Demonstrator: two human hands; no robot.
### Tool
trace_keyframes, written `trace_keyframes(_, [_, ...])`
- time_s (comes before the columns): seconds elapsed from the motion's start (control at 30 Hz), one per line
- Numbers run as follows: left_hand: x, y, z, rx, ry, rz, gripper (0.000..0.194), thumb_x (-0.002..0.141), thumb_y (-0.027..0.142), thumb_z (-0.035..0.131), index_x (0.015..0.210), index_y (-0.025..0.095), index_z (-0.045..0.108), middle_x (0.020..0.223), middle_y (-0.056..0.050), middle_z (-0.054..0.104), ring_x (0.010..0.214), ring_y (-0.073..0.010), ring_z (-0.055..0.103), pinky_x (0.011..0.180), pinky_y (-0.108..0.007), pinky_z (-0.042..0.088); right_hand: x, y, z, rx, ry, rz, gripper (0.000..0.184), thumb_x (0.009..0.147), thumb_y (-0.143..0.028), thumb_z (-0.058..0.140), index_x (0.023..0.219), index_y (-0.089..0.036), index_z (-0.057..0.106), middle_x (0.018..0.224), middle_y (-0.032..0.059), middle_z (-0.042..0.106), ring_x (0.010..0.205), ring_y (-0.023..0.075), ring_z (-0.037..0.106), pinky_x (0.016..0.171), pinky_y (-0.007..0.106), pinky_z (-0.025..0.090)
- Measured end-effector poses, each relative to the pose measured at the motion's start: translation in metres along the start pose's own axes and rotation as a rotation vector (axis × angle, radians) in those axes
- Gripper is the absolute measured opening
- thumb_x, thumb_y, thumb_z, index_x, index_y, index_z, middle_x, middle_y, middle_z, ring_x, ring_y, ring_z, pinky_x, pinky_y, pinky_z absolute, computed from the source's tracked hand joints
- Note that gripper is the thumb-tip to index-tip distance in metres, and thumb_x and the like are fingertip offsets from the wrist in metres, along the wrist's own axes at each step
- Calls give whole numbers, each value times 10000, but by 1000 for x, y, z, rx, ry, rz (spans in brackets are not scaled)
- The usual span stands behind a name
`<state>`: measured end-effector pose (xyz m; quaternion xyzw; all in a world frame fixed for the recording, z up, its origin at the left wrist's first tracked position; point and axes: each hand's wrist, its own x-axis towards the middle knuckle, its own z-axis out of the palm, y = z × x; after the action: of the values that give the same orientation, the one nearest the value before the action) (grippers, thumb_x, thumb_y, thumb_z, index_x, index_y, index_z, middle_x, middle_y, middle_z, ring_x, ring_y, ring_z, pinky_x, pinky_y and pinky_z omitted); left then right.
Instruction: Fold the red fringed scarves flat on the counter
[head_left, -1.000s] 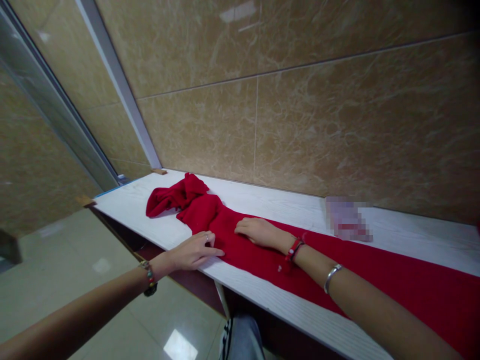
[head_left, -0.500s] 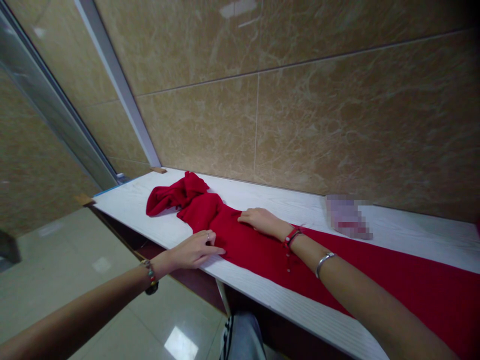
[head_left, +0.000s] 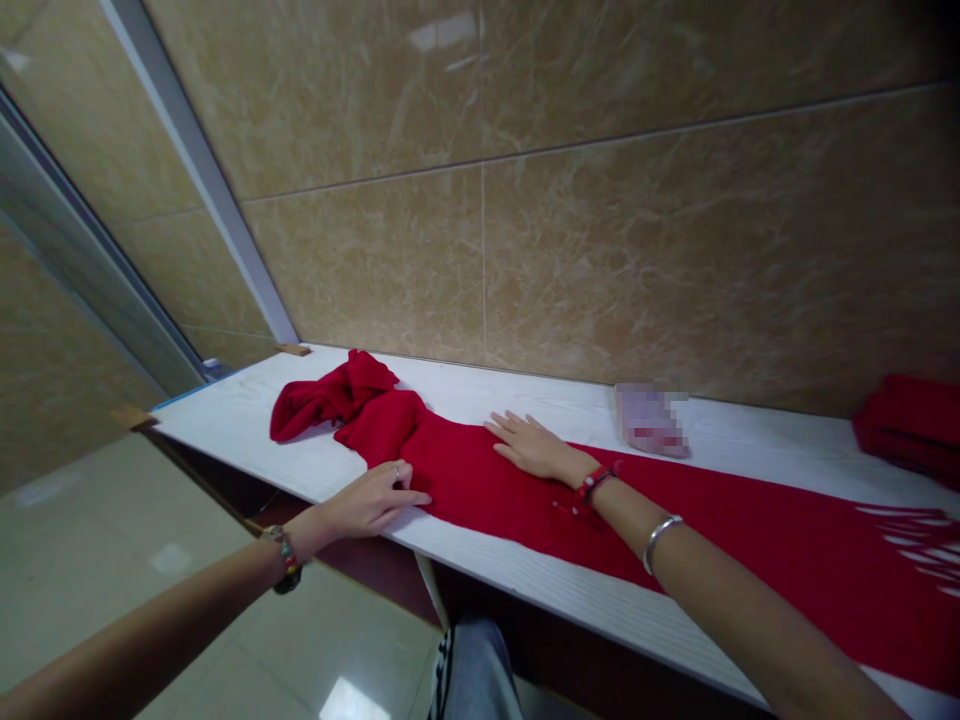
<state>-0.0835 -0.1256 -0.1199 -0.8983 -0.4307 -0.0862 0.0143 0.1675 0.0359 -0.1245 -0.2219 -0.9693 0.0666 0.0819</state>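
A long red scarf (head_left: 480,490) lies lengthwise on a white board-topped surface, flat in the middle and right, with white-looking gaps between its fringe (head_left: 911,540) strands at the right. Its left end is bunched in a crumpled heap (head_left: 330,400). My left hand (head_left: 375,500), wearing a ring, is at the scarf's near edge with curled fingers closed on the cloth; some fingertips are hidden. My right hand (head_left: 532,445) rests palm down near the far edge, fingers spread, holding nothing.
A blurred-out packet (head_left: 649,420) lies behind the scarf near the tiled wall (head_left: 600,250). Folded red cloth (head_left: 911,425) sits at the far right. The white tabletop (head_left: 225,410) has open compartments below. My knee (head_left: 480,670) is at the front edge.
The view has shifted right, bringing the fringe and the folded red cloth into sight. My right hand's fingers have spread from a closer, curled pose. My left hand stays at the near edge.
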Motion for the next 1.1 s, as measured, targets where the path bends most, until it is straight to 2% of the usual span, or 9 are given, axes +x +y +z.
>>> trace_keyframes(0.1, [-1,-1,1,22,1,-7,334,886,221,323,1107,233,573,858,-60,455,789,-171,429,726,-277,373,9,-29,2,73,29,-191,491,921,-403,258,1379,-229,247,1455,57,193,1324,227,149,1049,479,180])
trace_keyframes(0.2, [0,-1,2,32,13,-14,331,886,213,324,1111,230,567,860,-58,453,792,-168,428,727,-272,370,25,-50,10,74,-67,-276,480,920,-413,255,1361,-228,292,1430,38,270,1316,216,185,1051,484,168])
trace_keyframes(0.33, [0,-4,3,50,2,1,331,885,220,322,1104,213,569,825,-49,441,767,-163,420,692,-264,366,30,-21,9,18,-49,24,457,923,-385,273,1349,-226,316,1423,59,287,1302,204,230,1048,453,186])
trace_keyframes(0.47, [0,-7,-1,74,-9,17,340,885,210,311,1102,210,573,824,-49,449,762,-158,435,687,-258,374,-10,11,-4,2,16,167,500,925,-361,267,1368,-130,270,1437,133,222,1318,256,166,1039,492,174])
trace_keyframes(0.57, [11,-1,-9,102,-35,28,321,885,201,318,1055,199,591,858,-57,495,789,-157,466,729,-263,388,-54,2,-8,36,63,61,523,919,-404,274,1386,-173,228,1456,90,180,1329,234,123,1055,470,155])
trace_keyframes(0.7, [46,25,-18,106,-53,39,271,874,239,377,1035,188,589,950,-72,550,889,-180,501,841,-313,388,-99,-23,-5,75,-22,-33,514,902,-465,292,1368,-246,277,1431,62,264,1318,231,176,1050,507,140])
trace_keyframes(0.83, [71,47,-19,60,-117,123,295,830,289,484,1102,207,562,1074,-75,540,977,-180,510,873,-290,407,-118,-27,-5,88,10,-60,473,909,-425,311,1338,-229,344,1413,75,305,1310,208,206,1055,480,148])
trace_keyframes(1.0, [62,44,-24,206,-225,89,330,806,121,448,1091,226,576,1019,-56,589,884,-149,566,764,-224,454,-130,-24,-9,74,99,-155,416,882,-371,414,1242,-174,483,1281,104,491,1232,186,359,1060,416,181])
trace_keyframes(1.1, [58,41,-24,289,-251,66,394,787,56,429,1127,211,554,1053,-72,594,917,-160,570,757,-227,458,-130,-28,-13,36,138,-198,378,853,-336,479,1177,-151,542,1209,113,549,1156,195,443,1020,385,270])
